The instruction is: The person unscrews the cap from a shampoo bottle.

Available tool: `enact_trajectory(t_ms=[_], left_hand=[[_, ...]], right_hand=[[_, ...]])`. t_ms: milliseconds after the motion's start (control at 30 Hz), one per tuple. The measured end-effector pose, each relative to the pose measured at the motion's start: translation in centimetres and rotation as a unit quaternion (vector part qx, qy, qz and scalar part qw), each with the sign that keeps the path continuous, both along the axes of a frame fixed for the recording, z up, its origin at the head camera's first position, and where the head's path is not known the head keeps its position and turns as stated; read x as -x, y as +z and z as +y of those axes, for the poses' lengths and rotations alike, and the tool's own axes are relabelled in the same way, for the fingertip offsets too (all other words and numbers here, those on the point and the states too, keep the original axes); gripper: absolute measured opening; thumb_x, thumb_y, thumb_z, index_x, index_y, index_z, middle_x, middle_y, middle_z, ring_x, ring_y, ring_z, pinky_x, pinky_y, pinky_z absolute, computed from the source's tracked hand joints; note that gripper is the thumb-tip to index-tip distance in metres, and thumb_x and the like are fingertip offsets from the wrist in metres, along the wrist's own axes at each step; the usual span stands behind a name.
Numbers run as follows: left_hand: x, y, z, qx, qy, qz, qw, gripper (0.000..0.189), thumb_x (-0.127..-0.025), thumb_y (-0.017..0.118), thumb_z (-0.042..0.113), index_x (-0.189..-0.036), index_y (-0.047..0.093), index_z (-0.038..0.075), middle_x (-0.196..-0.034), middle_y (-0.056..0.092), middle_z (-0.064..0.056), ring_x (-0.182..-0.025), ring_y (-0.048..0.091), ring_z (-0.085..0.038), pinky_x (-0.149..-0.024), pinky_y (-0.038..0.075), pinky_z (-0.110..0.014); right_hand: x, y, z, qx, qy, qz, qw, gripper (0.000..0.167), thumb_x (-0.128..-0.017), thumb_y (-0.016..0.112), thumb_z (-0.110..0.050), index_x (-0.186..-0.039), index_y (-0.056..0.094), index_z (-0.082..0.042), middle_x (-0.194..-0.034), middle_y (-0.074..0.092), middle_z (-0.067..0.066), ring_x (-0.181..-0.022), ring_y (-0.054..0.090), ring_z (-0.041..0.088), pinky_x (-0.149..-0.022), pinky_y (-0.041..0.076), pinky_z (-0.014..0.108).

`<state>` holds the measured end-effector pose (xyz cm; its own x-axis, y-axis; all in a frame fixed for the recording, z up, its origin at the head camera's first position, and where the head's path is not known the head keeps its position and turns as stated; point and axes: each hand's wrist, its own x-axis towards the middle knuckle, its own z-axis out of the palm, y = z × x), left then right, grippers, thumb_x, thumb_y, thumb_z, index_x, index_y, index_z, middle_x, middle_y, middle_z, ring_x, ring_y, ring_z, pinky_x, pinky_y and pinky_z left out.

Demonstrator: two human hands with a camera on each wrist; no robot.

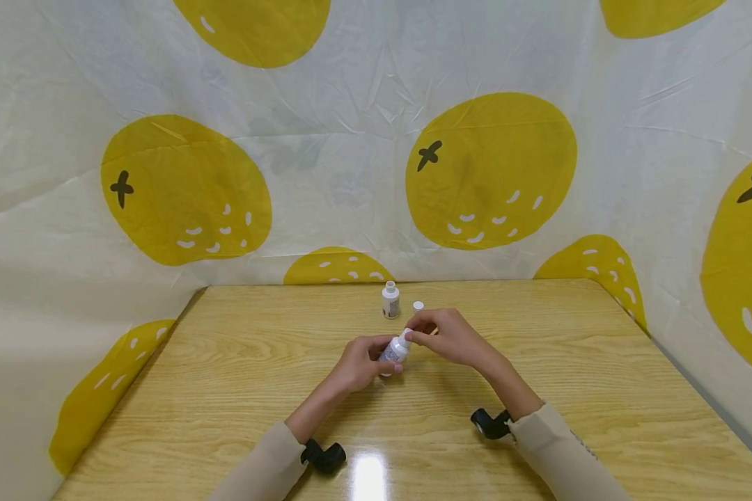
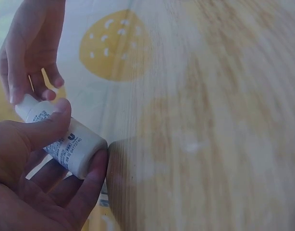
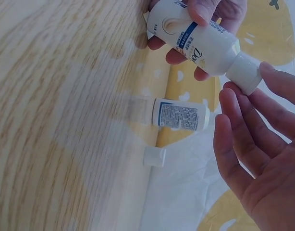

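My left hand (image 1: 357,363) grips a small white bottle (image 1: 393,351) with printed labels, holding it tilted above the table. A white cap (image 3: 244,73) sits at the bottle's neck, and my right hand (image 1: 448,337) pinches it between thumb and fingers. How tightly the cap sits cannot be told. Behind the hands, a second white bottle (image 1: 391,303) stands upright with its narrow neck bare. To its right a loose white cap (image 1: 418,306) rests on the table, partly hidden by the right hand in the head view.
The pale wooden table (image 1: 257,348) reaches back to a hanging white cloth (image 1: 332,181) printed with big yellow fruits. Black wrist mounts (image 1: 324,457) sit at both sleeves. Light glares off the table near its front.
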<state>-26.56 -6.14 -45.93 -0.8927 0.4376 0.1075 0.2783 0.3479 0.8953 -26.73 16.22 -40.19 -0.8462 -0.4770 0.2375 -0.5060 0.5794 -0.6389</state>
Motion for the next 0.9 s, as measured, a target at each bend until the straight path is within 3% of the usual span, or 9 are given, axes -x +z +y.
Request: enact_trajectory(t_ms=[500,900], left_hand=[[-0.13,0.26,-0.04,-0.009,-0.002,-0.007,0.9999,0.048,-0.088,0.082,0.009,-0.135,0.069,0.009,-0.123,0.074,-0.014,-0.111,0.071,-0.026,-0.089,0.057,-0.039],[0.00,0.08,-0.08,-0.010,-0.005,-0.008,0.9999,0.046,-0.089,0.081,0.010,-0.134,0.070,0.009,-0.123,0.074,-0.015,-0.110,0.071,-0.025,-0.085,0.058,-0.032]], right_hand=[[-0.02,0.17,-0.07,-0.010,0.005,-0.005,0.9999,0.014,-0.100,0.069,-0.021,-0.108,0.077,-0.012,-0.098,0.076,-0.001,-0.088,0.066,0.010,-0.080,0.056,0.026],[-0.07,0.07,0.06,0.005,-0.003,-0.002,1.0000,0.023,-0.100,0.069,-0.025,-0.115,0.076,-0.008,-0.099,0.077,0.002,-0.088,0.067,0.011,-0.081,0.056,0.029]])
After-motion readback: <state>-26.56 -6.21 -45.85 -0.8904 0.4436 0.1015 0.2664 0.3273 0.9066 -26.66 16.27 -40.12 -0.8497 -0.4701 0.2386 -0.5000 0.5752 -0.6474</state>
